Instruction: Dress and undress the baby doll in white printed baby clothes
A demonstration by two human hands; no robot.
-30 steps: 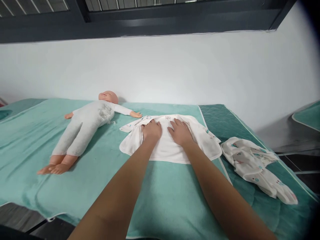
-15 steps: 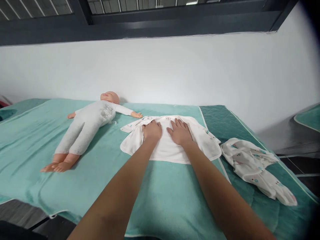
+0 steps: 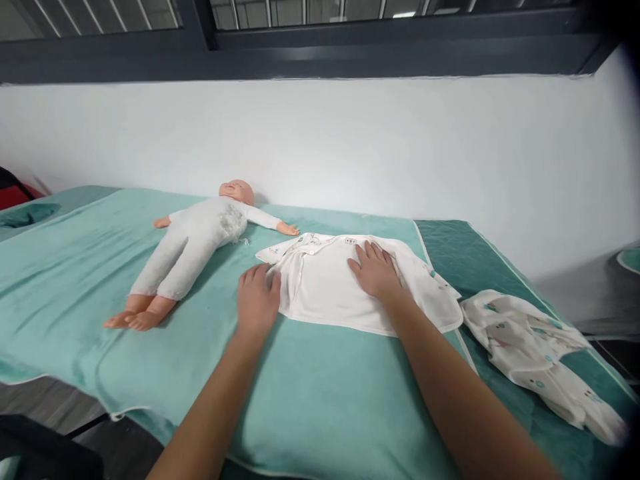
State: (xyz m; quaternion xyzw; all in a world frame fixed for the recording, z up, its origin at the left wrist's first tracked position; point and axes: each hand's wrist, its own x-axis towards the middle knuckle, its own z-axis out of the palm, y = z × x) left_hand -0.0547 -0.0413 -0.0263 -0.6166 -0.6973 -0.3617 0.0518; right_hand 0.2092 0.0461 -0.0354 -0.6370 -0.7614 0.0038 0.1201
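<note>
A small white baby shirt (image 3: 327,287) lies spread on the green bed cover, with a little print at its neckline and small coloured motifs on its sleeves. My right hand (image 3: 376,270) rests flat on the shirt's upper right part, fingers spread and nothing held. At the shirt's left edge is my left hand (image 3: 257,300), palm down with the thumb apart from the fingers; it hides part of that edge. To the left, a baby doll (image 3: 197,243) in a white body lies on its back, one arm reaching toward the shirt's left sleeve.
A crumpled white printed garment (image 3: 530,353) lies at the right on a darker green cover (image 3: 445,257). Light green cover (image 3: 320,393) spreads beneath my arms. Behind the bed stands a white wall (image 3: 320,147) under a dark window frame (image 3: 380,57).
My left hand has slid left from the middle of the shirt to its left edge. My right hand stays on the shirt. The whole view has shifted slightly.
</note>
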